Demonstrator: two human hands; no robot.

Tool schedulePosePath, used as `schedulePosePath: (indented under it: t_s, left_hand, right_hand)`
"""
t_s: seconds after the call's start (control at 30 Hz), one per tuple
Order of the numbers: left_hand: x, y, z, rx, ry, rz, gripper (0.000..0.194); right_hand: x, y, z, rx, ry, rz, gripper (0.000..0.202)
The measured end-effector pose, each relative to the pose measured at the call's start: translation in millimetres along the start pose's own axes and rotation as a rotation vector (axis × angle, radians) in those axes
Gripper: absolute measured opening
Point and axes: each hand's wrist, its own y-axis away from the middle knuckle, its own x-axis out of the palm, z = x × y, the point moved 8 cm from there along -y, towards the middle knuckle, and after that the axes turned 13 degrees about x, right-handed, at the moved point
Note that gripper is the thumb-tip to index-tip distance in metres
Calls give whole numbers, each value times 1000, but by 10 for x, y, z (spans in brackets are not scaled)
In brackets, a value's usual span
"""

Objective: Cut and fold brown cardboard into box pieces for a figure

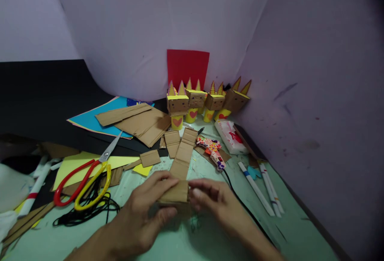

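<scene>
Both hands meet low over the green mat (168, 245), working the near end of a long scored cardboard strip (183, 155). The left hand (141, 217) curls round the folded end, thumb underneath and fingers (162, 179) pressed on top, so it is closed on the cardboard. The right hand (216, 201) pinches the same folded end from the other side, its fingertips (196, 193) bent in against the edge. The rest of the strip lies flat on the mat, running away toward four little cardboard figures (207, 103) with yellow spikes and heart-marked bodies, lined up against the backdrop.

The strip looks light and fairly stiff, corrugated board that should bend cleanly along its creases but would buckle or crush if squeezed hard between them. I would judge the panel edges beside a crease to be the best place to grip, as both hands do now.

To the left lie red-and-yellow scissors (82, 183) on yellow paper, over a tangle of black cord. A patterned glue gun (213, 152) sits just right of the strip, with glue sticks (264, 189) further right. Loose cardboard sheets (141, 121) rest on blue paper behind.
</scene>
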Motion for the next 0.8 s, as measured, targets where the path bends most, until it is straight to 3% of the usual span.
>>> schedulePosePath:
  t_s: [0.1, 0.17, 0.3, 0.47, 0.63, 0.8]
  left_hand:
    - [-122, -41, 133, -117, -43, -8, 40]
    - [-110, -72, 168, -146, -12, 51, 40]
    - [46, -106, 120, -136, 104, 193, 39]
    - [185, -88, 100, -192, 204, 281, 39]
    - [191, -82, 89, -201, 248, 285, 39]
    - [255, -70, 66, -216, 283, 309, 38]
  right_hand:
    - [-305, -282, 363, -146, 369, -279, 32]
    - [-335, -526, 613, -247, 667, -404, 29]
    - [-140, -1044, 871, -336, 905, -389, 42]
    - [194, -1448, 904, -366, 1176, -282, 56]
    - [229, -1459, 1087, -369, 1277, -304, 31]
    - [66, -1080, 1492, -436, 1186, -442, 18]
